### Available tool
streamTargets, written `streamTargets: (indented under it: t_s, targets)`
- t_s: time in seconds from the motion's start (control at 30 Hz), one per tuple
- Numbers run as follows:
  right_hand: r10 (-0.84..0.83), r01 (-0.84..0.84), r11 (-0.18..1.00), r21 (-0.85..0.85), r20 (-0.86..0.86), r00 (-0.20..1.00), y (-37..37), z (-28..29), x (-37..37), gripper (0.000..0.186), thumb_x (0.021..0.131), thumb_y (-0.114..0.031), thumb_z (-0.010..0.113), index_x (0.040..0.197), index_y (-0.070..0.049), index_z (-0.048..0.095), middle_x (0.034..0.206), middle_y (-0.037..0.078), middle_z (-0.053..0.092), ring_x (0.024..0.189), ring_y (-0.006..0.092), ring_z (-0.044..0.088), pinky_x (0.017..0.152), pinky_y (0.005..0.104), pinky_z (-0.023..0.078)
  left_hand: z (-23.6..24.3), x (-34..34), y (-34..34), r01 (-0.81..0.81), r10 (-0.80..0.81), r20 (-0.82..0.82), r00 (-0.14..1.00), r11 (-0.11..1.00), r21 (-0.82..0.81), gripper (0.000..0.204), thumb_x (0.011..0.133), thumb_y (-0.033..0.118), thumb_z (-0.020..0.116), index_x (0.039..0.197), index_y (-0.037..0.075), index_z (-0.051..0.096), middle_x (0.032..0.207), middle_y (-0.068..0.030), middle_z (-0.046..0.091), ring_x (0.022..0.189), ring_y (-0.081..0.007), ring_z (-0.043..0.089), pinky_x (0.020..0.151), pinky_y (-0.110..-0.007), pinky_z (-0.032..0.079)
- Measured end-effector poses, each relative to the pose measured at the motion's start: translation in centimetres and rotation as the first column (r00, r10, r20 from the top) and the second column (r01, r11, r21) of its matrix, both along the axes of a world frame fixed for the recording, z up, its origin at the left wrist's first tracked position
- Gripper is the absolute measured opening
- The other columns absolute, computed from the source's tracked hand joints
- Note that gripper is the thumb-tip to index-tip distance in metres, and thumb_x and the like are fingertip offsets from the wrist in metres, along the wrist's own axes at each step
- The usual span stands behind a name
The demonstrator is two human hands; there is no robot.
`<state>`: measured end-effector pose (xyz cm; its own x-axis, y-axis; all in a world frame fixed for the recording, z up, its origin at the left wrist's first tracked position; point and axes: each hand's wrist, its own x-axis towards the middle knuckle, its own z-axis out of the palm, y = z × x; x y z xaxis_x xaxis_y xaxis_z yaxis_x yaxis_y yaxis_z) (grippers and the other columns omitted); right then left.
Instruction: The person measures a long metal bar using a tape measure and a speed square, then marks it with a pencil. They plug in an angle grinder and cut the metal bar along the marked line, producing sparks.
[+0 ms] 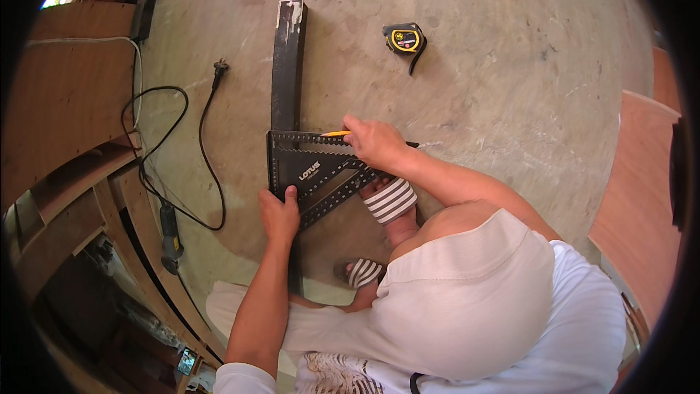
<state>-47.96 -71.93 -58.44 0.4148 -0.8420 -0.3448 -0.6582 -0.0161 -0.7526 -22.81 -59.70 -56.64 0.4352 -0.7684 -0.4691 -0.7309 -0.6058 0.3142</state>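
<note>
A long black rectangular bar (286, 66) with a scuffed pale end lies lengthwise on the concrete floor. A black triangular square tool (288, 160) lies across it. My left hand (281, 211) is closed on the square's lower left corner at the bar, thumb on top. My right hand (375, 146) holds a yellow pencil (335, 133) along the square's upper edge, its tip near the bar.
A yellow-black tape measure (405, 41) lies beyond my right hand. At left are a black cable (219, 175), an angle grinder (170, 241) and wooden boards (65, 102). My sandalled feet (390, 203) are below the square. Plywood panels (631, 182) stand at right.
</note>
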Motion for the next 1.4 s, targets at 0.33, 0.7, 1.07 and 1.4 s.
streamTargets:
  t_s: [0.33, 0.7, 1.07, 1.4]
  targets:
    - [-0.001, 0.001, 1.0, -0.005, -0.027, 1.0, 0.1, 0.3, 0.3, 0.019, 0.094, -0.022, 0.057, 0.107, -0.009, 0.051, 0.082, 0.019, 0.069, 0.082, 0.044, 0.065, 0.069, 0.0554, 0.048, -0.7, 0.4, 0.3, -0.034, 0.034, -0.002, 0.999, 0.999, -0.015, 0.054, 0.09, 0.038, 0.069, 0.109, -0.008, 0.048, 0.111, -0.0285, 0.057, 0.103, -0.0459, 0.056, 0.091, -0.048, 0.045]
    - [-0.103, 0.143, 0.927, -0.345, 0.133, 0.986, -1.2, 0.6, 2.3, 0.013, 0.09, -0.019, 0.063, 0.097, -0.009, 0.06, 0.08, 0.015, 0.068, 0.077, 0.0405, 0.066, 0.065, 0.0514, 0.05, -0.9, 0.5, 0.4, -0.024, 0.024, -0.003, 1.0, 0.999, -0.035, 0.054, 0.089, 0.037, 0.071, 0.109, -0.007, 0.049, 0.11, -0.0283, 0.057, 0.103, -0.0464, 0.056, 0.09, -0.049, 0.045]
    - [0.407, -0.458, 0.816, -0.354, -0.211, 0.889, -7.1, 1.7, 9.9, 0.012, 0.083, -0.017, 0.059, 0.087, -0.014, 0.07, 0.084, 0.008, 0.072, 0.082, 0.0294, 0.071, 0.067, 0.0437, 0.056, -0.3, 0.4, 0.1, -0.004, 0.004, 0.013, 1.0, 1.0, -0.012, 0.053, 0.09, 0.036, 0.069, 0.109, -0.008, 0.048, 0.11, -0.0325, 0.058, 0.104, -0.0494, 0.057, 0.089, -0.049, 0.045]
    - [0.64, -0.758, 0.628, -0.178, -0.435, 0.633, -9.0, 4.2, 3.0, 0.007, 0.081, -0.017, 0.062, 0.084, -0.013, 0.068, 0.081, 0.009, 0.07, 0.083, 0.032, 0.069, 0.068, 0.0452, 0.054, -0.7, 0.3, 0.3, -0.028, 0.028, -0.033, 0.999, 1.0, -0.007, 0.054, 0.092, 0.036, 0.067, 0.114, -0.008, 0.045, 0.111, -0.0318, 0.058, 0.104, -0.049, 0.058, 0.091, -0.049, 0.045]
